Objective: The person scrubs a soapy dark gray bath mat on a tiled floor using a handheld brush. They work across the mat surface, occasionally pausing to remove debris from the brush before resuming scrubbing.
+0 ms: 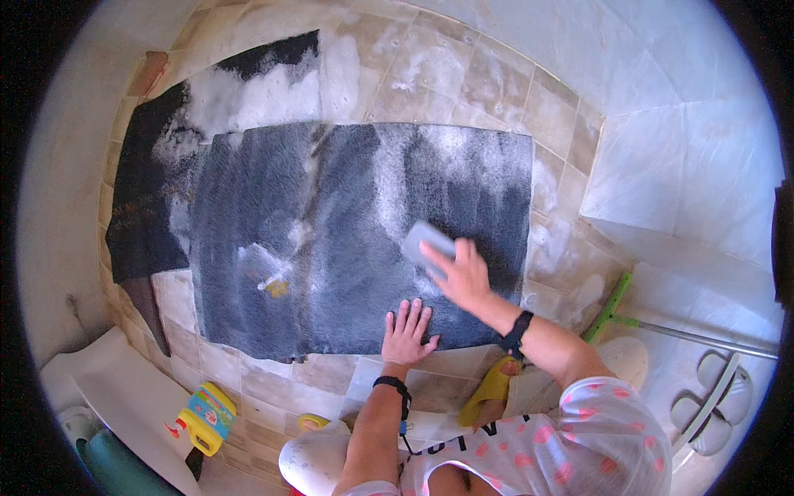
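Observation:
A dark grey floor mat (347, 248), wet and streaked with white suds, lies flat on the tiles in front of me. My right hand (465, 273) grips a pale grey scrubbing brush (427, 243) against the mat's right half; both are blurred. What the brush's underside looks like is hidden. Flat on the mat's near edge rests my left hand (406, 335), fingers spread and holding nothing. A yellow star-shaped mark (276, 287) shows on the mat's left part, beside a patch of foam. Partly under this mat, a second black mat (142, 186) carries thick foam.
Soapy tiles (428, 56) surround the mats. A yellow detergent bottle (208, 415) with a red cap lies at lower left, near a white basin-like fixture (124, 403). At right are a green-headed squeegee (611, 313) and grey slippers (707, 415). Yellow slippers (487, 394) are on my feet.

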Motion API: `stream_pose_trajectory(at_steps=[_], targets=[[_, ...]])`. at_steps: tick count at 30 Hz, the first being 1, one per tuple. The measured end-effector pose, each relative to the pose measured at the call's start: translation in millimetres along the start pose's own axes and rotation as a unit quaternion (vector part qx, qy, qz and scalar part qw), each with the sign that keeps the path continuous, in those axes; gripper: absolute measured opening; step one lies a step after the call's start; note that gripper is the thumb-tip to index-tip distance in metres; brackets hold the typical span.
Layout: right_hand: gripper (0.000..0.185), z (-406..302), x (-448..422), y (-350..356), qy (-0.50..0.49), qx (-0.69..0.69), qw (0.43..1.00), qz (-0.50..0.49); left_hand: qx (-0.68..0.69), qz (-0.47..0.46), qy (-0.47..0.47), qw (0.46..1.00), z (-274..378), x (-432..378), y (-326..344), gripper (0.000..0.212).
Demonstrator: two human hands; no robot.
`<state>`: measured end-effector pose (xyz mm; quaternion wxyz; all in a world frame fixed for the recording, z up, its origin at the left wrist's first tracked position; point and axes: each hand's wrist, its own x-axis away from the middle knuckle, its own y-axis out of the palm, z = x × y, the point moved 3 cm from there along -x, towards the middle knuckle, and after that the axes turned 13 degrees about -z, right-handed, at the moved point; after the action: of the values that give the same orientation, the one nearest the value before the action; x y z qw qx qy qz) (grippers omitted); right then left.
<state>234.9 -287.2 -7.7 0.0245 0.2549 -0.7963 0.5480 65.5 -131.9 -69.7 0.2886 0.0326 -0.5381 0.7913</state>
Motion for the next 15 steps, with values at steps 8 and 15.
stream_pose_trajectory(at_steps=[8,15], targets=[[0.068,22.9,-145.3,-27.9,-0.022,0.036,0.995,0.089,-0.018,-0.003,-0.003,1.0,-0.6,2.2,1.7,0.076],[0.074,9.7,-112.2,-32.9,0.036,-0.005,0.997,0.072,-0.02,-0.003,0.001,1.0,-0.7,1.4,0.3,0.075]])
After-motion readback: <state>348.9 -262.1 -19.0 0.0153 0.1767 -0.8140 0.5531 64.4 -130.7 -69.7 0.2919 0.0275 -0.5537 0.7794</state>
